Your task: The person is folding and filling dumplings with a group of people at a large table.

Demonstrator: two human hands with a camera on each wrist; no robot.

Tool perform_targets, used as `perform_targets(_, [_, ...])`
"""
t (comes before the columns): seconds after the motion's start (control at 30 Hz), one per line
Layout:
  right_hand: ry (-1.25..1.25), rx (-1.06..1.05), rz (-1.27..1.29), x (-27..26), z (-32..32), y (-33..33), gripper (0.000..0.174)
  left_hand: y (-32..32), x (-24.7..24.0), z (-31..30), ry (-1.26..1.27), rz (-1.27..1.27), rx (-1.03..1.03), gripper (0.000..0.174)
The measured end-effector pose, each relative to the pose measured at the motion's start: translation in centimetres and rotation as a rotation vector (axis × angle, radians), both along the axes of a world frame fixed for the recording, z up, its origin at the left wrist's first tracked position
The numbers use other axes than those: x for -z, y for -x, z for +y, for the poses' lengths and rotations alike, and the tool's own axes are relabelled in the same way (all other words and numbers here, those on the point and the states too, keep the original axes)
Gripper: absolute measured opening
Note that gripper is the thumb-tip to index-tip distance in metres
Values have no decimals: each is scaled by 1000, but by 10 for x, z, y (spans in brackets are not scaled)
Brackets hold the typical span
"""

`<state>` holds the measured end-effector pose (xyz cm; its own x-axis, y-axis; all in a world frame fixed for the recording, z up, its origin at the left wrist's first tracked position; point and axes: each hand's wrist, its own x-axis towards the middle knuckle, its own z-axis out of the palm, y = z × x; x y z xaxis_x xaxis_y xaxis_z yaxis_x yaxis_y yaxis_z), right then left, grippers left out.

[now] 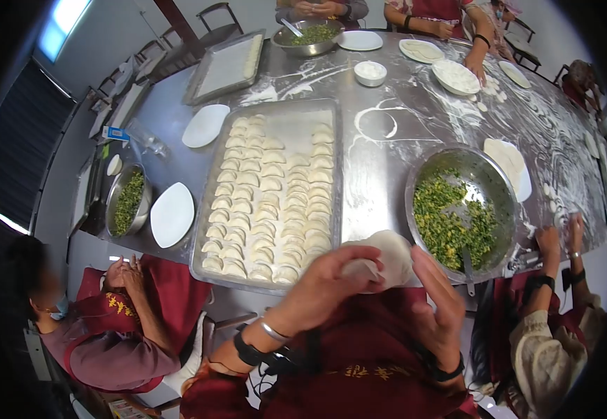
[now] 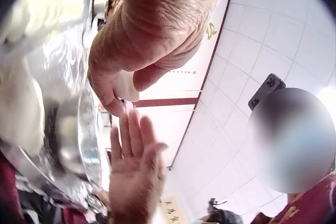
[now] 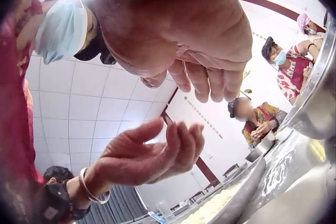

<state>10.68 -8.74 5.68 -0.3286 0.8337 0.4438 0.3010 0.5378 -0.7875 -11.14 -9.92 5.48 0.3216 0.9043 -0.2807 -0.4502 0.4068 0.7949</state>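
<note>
My left hand (image 1: 328, 279) is over the table's near edge, its thumb and fingers pinching a pale dough wrapper (image 2: 125, 85). Much of that wrapper is hidden by the fingers. Facing it, my right hand (image 1: 439, 307) has its fingers straight and holds nothing. Round white dumpling wrappers (image 1: 395, 253) lie just beyond the two hands. To the right stands a steel bowl (image 1: 415, 157) of chopped green and yellow filling (image 1: 432, 223), with a spoon (image 1: 467, 269) leaning at its near rim. On the left, a large metal tray (image 1: 338, 140) carries rows of folded dumplings (image 1: 268, 209).
White plates (image 1: 172, 215) and a second filling bowl (image 1: 146, 202) stand at left. A further tray (image 1: 223, 66), a flour bowl (image 1: 370, 73) and another filling bowl (image 1: 307, 49) are at the back. Other people sit around the table; one person's hands (image 1: 549, 244) are close on the right.
</note>
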Motion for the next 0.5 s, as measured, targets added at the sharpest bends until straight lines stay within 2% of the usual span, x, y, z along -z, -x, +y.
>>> perform_targets(0.13, [116,-14,-38,2,-10,-24,27,61,-12,35,-70,324,-78,36])
perform_targets(0.2, [185,-21,-44,4,-15,-28,24,91,-16,66,-134,588,-119,31])
perform_targets(0.23, [135,-42,-64,7,-15,-28,35,103,-18,83,-164,674,-150,29])
perform_targets(0.33, [256,-38,-28,17,-21,-26,35,141,0,138,-277,884,-186,27])
perform_targets(0.5, [144,-36,-89,26,-18,-26,36,173,51,223,-407,1128,-149,27])
